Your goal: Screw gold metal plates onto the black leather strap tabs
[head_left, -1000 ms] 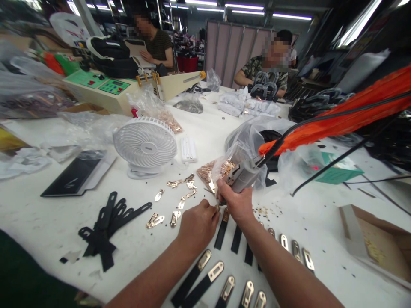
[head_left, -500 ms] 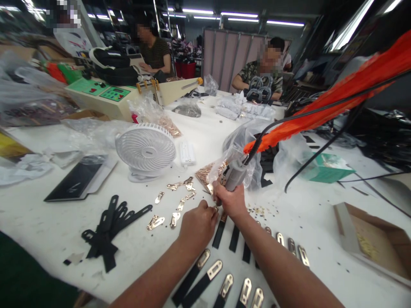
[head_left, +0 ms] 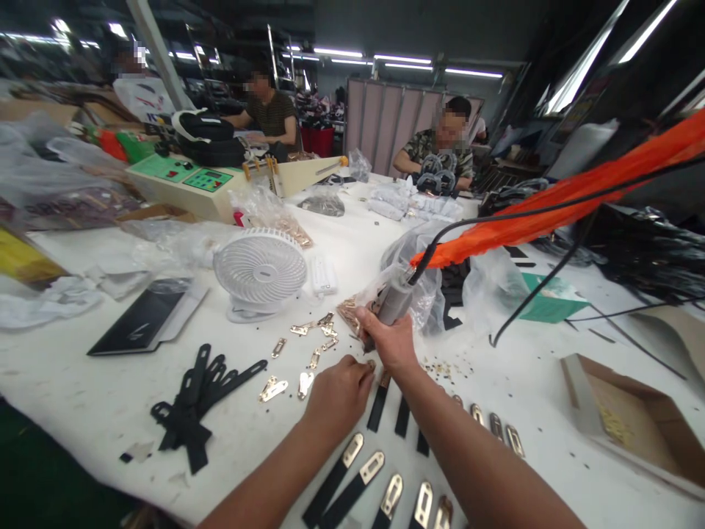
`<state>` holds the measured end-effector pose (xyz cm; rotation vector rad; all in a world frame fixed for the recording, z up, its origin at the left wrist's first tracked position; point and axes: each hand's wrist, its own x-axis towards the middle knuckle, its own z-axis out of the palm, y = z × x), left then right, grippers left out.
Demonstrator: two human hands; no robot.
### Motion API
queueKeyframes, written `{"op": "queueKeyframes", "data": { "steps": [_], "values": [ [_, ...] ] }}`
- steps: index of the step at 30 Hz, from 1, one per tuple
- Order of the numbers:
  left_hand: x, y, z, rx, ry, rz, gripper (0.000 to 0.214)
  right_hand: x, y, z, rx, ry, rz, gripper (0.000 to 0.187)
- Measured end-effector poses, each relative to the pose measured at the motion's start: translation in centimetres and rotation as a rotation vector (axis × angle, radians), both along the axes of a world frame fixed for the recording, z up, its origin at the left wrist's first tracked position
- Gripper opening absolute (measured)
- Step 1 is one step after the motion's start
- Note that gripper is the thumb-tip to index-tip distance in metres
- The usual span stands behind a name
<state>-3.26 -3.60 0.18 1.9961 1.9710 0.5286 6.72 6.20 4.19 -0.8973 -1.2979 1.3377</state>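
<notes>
Grips the tool [head_left: 395,301] in the curled right hand [head_left: 394,344]; pinches a clip [head_left: 371,364] between fingertips of the left hand [head_left: 340,393], just below the tool's tip, near a strap [head_left: 377,408].

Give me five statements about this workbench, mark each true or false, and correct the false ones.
1. The right hand grips a grey tool. True.
2. The left hand lies flat with its fingers spread. False: the left hand's fingers are curled.
3. In the picture, a green box stands to the right of the white fan. True.
4. The cardboard box is closed. False: the cardboard box is open, with small pale bits inside.
5. Black straps lie piled beyond the fan. False: they lie nearer the camera.
</notes>
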Motion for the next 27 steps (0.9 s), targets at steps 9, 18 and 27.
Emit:
{"op": "queueKeyframes", "data": {
  "steps": [9,18,27],
  "values": [
    [-2.4,0.3,-0.1,0.03,-0.318,0.069,0.014,-0.9,0.4,-1.2,0.028,-0.024,-0.071,0.045],
    [-4.7,3.7,0.4,0.086,-0.237,-0.036,0.027,0.3,0.5,-0.3,0.017,0.089,-0.132,0.049],
    [-3.6,5.0,-1.1,0.232,-0.379,-0.324,0.021,3.6,-0.9,1.5,-0.032,0.177,-0.208,0.049]
  ]
}}
